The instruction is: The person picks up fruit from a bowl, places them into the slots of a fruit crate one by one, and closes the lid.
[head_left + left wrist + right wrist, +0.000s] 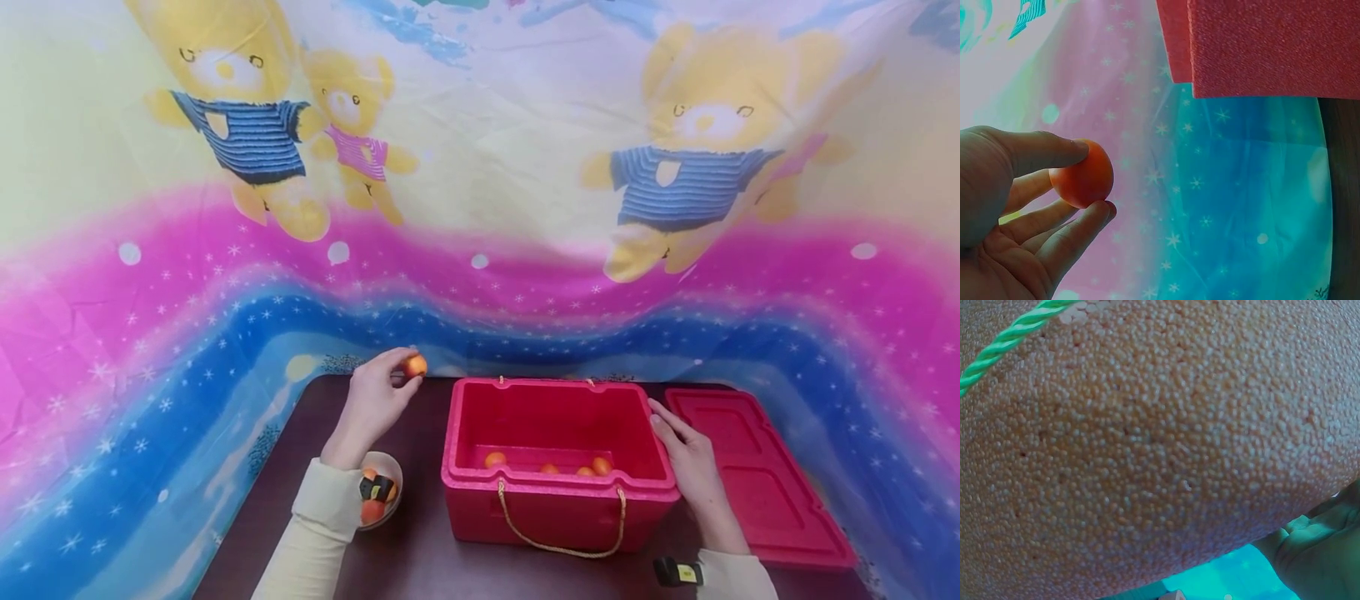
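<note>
My left hand [375, 400] is raised left of the red foam box [555, 517] and pinches a small round orange fruit [1088, 178] between thumb and fingertips. The fruit is smooth and orange-red, above the level of the box rim. My right hand [693, 471] holds the box at its right rim, fingers and thumb near the far right corner; the right wrist view is mostly filled by the box's grainy wall [1160, 437]. Inside the open box, several orange fruits [495, 459] lie on the floor. A bowl [397, 475] with more fruits sits under my left wrist, partly hidden.
The red lid [776, 483] lies flat on the dark table [412, 567], right of the box. A rope handle [562, 547] hangs on the box's near side. Behind the table hangs a cloth [480, 275] printed with bears.
</note>
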`<action>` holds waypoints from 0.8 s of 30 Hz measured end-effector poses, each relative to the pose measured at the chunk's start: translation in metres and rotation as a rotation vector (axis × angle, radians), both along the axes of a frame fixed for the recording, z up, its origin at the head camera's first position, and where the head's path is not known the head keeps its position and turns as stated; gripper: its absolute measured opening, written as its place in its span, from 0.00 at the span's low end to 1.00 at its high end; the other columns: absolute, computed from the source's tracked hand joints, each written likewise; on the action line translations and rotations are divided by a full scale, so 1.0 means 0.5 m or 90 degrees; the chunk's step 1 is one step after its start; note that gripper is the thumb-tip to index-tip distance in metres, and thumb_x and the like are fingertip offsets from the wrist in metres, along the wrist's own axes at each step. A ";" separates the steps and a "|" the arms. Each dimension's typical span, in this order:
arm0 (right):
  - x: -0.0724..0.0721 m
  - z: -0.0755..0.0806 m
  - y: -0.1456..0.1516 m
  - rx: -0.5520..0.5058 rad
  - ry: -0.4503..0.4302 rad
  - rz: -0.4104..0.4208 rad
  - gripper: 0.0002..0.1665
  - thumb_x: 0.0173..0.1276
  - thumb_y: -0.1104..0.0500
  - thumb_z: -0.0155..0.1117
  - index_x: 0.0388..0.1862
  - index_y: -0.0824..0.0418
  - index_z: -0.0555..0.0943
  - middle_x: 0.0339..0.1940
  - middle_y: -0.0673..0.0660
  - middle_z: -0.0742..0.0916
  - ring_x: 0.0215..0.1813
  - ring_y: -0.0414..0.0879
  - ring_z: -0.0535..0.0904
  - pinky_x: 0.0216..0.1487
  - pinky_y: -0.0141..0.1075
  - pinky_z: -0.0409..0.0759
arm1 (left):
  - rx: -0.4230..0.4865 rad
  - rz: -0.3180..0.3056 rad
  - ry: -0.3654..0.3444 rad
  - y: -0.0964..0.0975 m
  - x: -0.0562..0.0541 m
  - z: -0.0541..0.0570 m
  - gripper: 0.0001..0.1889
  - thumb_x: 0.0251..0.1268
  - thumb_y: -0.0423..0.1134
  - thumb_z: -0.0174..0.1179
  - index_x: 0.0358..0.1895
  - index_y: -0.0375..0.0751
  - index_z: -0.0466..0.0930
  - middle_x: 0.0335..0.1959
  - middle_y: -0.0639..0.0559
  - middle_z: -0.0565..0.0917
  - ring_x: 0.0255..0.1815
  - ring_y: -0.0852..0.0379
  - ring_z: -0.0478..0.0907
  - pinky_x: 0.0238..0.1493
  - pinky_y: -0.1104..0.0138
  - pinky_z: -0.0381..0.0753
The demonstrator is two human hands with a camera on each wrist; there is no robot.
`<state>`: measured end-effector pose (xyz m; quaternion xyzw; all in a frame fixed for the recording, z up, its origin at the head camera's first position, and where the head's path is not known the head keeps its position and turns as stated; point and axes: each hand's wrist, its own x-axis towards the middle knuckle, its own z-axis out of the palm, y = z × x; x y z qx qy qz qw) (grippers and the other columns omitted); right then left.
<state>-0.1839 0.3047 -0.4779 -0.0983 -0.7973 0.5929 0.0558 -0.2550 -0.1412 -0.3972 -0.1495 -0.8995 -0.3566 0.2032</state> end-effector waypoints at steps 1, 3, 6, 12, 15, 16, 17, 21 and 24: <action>0.000 0.000 0.000 0.000 0.000 0.000 0.40 0.75 0.34 0.53 0.80 0.46 0.63 0.75 0.65 0.72 0.48 0.22 0.76 0.47 0.29 0.84 | 0.000 -0.001 0.002 0.002 0.000 0.002 0.23 0.58 0.34 0.74 0.58 0.42 0.84 0.57 0.42 0.84 0.40 0.47 0.89 0.42 0.57 0.88; 0.000 0.000 0.001 0.001 0.000 0.000 0.40 0.74 0.34 0.53 0.80 0.45 0.63 0.75 0.65 0.72 0.48 0.22 0.76 0.47 0.29 0.84 | -0.001 -0.004 0.005 0.006 -0.001 0.007 0.22 0.58 0.34 0.74 0.58 0.42 0.85 0.56 0.43 0.84 0.40 0.48 0.89 0.42 0.57 0.88; -0.001 0.000 0.001 0.001 0.000 0.001 0.40 0.74 0.33 0.53 0.80 0.45 0.63 0.75 0.64 0.72 0.48 0.22 0.76 0.47 0.29 0.84 | -0.007 -0.010 0.007 0.012 -0.002 0.013 0.22 0.58 0.34 0.74 0.57 0.42 0.85 0.56 0.44 0.85 0.40 0.48 0.88 0.42 0.57 0.88; 0.000 0.000 0.000 -0.002 -0.005 -0.001 0.41 0.74 0.33 0.53 0.80 0.45 0.62 0.75 0.64 0.72 0.48 0.22 0.76 0.47 0.29 0.84 | -0.020 -0.024 0.018 0.028 -0.005 0.022 0.22 0.58 0.35 0.75 0.57 0.42 0.84 0.56 0.44 0.85 0.40 0.48 0.88 0.44 0.56 0.88; 0.000 0.000 0.000 -0.005 -0.004 0.001 0.41 0.74 0.33 0.53 0.80 0.46 0.62 0.75 0.65 0.72 0.48 0.22 0.76 0.47 0.29 0.84 | -0.021 -0.030 0.027 0.036 -0.008 0.026 0.22 0.57 0.34 0.75 0.57 0.41 0.85 0.55 0.43 0.85 0.39 0.48 0.88 0.43 0.57 0.88; 0.000 0.000 0.000 -0.006 -0.003 0.003 0.41 0.74 0.33 0.53 0.80 0.47 0.62 0.75 0.65 0.72 0.48 0.22 0.76 0.47 0.29 0.84 | -0.021 -0.032 0.030 0.039 -0.009 0.027 0.22 0.57 0.34 0.75 0.56 0.40 0.85 0.55 0.43 0.85 0.38 0.48 0.88 0.43 0.57 0.88; 0.001 0.000 0.000 -0.006 -0.003 0.004 0.41 0.74 0.33 0.53 0.80 0.47 0.62 0.75 0.65 0.71 0.48 0.22 0.76 0.47 0.28 0.84 | -0.021 -0.035 0.032 0.042 -0.010 0.027 0.22 0.57 0.34 0.75 0.56 0.40 0.85 0.55 0.44 0.85 0.38 0.48 0.88 0.43 0.58 0.88; 0.001 0.001 0.000 -0.006 -0.005 0.006 0.41 0.75 0.34 0.53 0.80 0.47 0.62 0.76 0.65 0.71 0.48 0.22 0.76 0.47 0.28 0.83 | -0.021 -0.042 0.030 0.053 -0.012 0.031 0.22 0.57 0.35 0.75 0.57 0.40 0.85 0.56 0.44 0.85 0.40 0.49 0.88 0.44 0.59 0.88; 0.002 0.001 0.001 -0.001 -0.008 0.004 0.41 0.75 0.33 0.52 0.80 0.47 0.62 0.75 0.64 0.71 0.48 0.21 0.76 0.47 0.28 0.83 | -0.020 -0.049 0.024 0.062 -0.012 0.033 0.23 0.57 0.35 0.75 0.57 0.40 0.85 0.56 0.44 0.85 0.42 0.48 0.88 0.45 0.58 0.87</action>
